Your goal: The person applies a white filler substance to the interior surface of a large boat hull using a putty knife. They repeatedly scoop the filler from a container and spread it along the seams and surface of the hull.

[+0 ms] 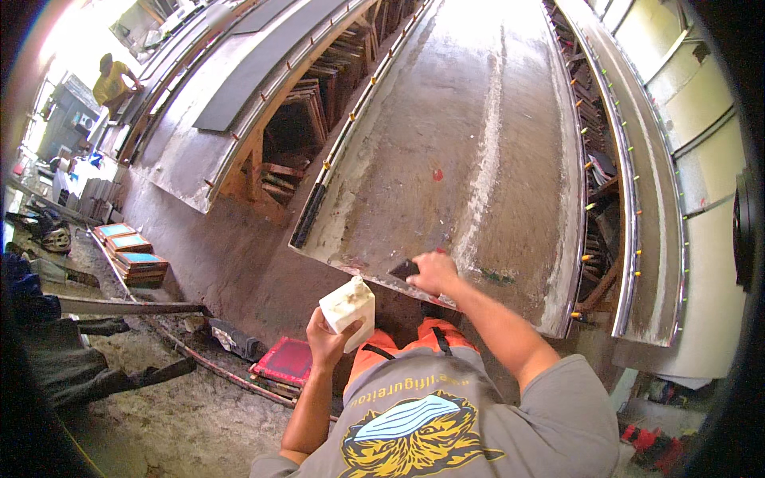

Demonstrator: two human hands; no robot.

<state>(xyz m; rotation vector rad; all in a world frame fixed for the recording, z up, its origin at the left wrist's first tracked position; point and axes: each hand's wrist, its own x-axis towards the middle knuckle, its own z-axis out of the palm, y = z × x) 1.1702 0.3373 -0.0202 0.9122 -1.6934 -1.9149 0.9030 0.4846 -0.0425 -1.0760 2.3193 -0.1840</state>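
Note:
My left hand grips a white, box-shaped container with a lumpy off-white mass at its top. It is held up in front of my body, just off the near edge of a long table. At that near edge, my right hand is closed around a dark, flat-bladed scraper. The blade points left, low over the tabletop; whether it touches the surface I cannot tell. Whitish streaks run lengthwise along the brown-grey top, and a small red spot marks its middle.
Parallel long tables stand to the left and right, with small pegs along their edges. Wooden frames are stacked beneath. Blue-topped frames and a red-pink framed screen lie at left. A person in yellow stands far left.

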